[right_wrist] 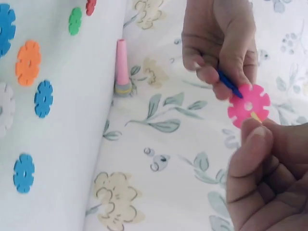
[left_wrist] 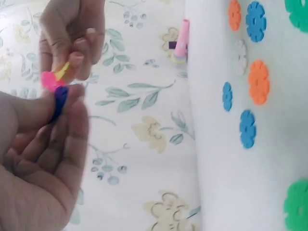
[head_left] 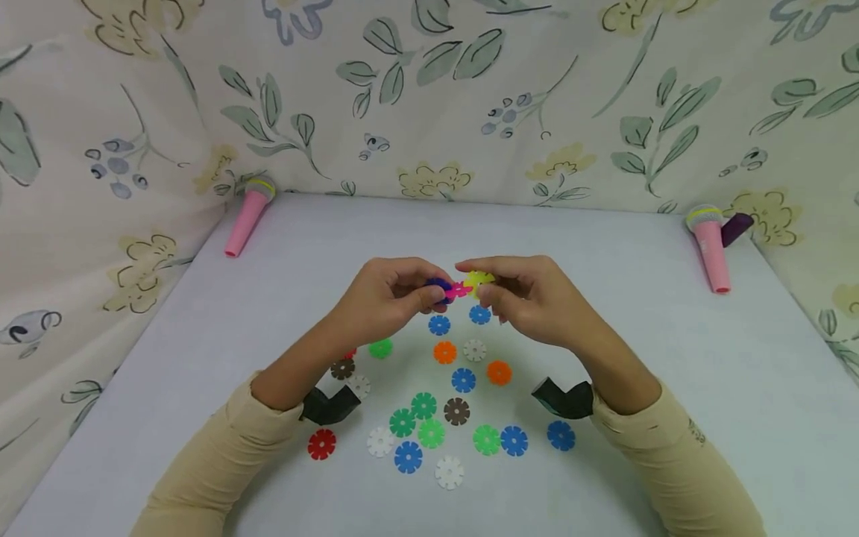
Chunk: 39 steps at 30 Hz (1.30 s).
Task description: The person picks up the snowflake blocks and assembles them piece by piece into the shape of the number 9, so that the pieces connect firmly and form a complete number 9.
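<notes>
**Pink disc [right_wrist: 260,97] bridged between two pinches**

Left hand [head_left: 381,294]: thumb and fingertips brought together on the dark blue disc [left_wrist: 58,103]. Right hand [head_left: 540,298]: same pinch, on the yellow disc [head_left: 475,282]. Pink disc sits in the gap between the hands, meeting both neighbours at its notched rim; how deep the notches engage, can't tell. All three raised above the table [head_left: 322,246]; loose discs [head_left: 463,380] lie below the hands, toward the wrists.

Handling, judged: thin plastic, very light, fairly stiff, perhaps slippery. Joints likely weakest; twisting might pop them. Best hold: flat faces, thumb against fingers, close beside each joint.
</notes>
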Each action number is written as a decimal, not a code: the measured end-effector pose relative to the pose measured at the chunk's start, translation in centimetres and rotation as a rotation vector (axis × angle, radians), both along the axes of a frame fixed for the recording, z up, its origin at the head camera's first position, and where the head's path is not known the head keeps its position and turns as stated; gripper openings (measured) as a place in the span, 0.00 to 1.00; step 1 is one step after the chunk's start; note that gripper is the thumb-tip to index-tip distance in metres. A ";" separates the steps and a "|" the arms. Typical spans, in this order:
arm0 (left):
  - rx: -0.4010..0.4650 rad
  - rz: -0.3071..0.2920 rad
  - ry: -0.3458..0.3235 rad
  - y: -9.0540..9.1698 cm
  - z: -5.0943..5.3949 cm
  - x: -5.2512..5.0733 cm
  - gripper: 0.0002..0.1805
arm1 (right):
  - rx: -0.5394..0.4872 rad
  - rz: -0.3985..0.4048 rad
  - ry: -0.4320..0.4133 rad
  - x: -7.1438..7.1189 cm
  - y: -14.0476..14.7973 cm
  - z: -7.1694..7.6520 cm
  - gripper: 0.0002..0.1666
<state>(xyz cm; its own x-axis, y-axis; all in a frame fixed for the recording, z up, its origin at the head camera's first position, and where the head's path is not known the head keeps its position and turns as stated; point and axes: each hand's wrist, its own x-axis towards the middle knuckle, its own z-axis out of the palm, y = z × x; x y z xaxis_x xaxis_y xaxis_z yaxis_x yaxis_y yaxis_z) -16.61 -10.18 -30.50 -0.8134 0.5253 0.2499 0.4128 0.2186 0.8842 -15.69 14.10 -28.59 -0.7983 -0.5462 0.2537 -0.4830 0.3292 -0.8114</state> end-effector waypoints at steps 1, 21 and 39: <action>-0.040 -0.012 -0.011 -0.2 0.2 0.0 0.08 | 0.028 -0.002 -0.003 -0.1 0.0 -0.1 0.20; -0.231 0.035 0.073 -0.2 0.1 -0.2 0.06 | 0.261 0.137 0.140 -1.5 -0.7 -2.2 0.23; -0.216 0.037 0.060 -0.3 0.4 0.0 0.07 | 0.705 -0.054 -0.071 -5.2 0.0 -7.2 0.15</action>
